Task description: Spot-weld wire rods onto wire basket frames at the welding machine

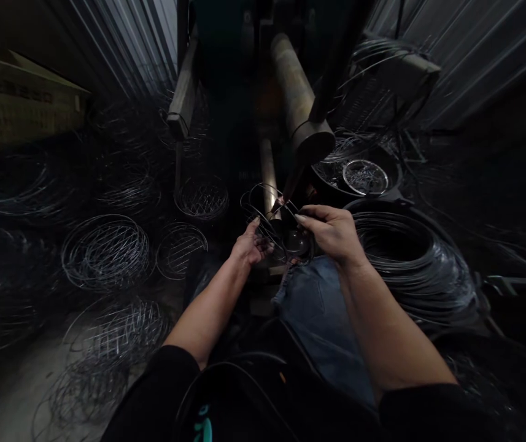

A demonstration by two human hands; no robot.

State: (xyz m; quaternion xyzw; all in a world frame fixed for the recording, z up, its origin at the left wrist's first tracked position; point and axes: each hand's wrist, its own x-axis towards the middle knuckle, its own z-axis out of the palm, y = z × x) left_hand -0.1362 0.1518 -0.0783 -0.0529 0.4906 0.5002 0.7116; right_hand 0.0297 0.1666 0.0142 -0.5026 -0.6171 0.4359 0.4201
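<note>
In front of my lap, a thin metal wire ring (pixel 247 197) is held up at the tip of a brass-coloured rod (pixel 269 175). My left hand (pixel 250 244) steadies the ring's near left side, thumb up and fingers curled below it. From the right, my right hand (pixel 329 228) pinches wire between thumb and forefinger, close to the point where a dark upper arm of the machine meets the rod. A small orange glow shows at that contact point. How the wires cross between my hands is too dark to make out.
A thick metal cylinder (pixel 297 92) juts toward me above my hands. At right lie a big wire coil (pixel 410 264) and a dark tub (pixel 396 181) with a ring and wire pieces. Piles of round wire grids (pixel 108 252) cover the floor at left.
</note>
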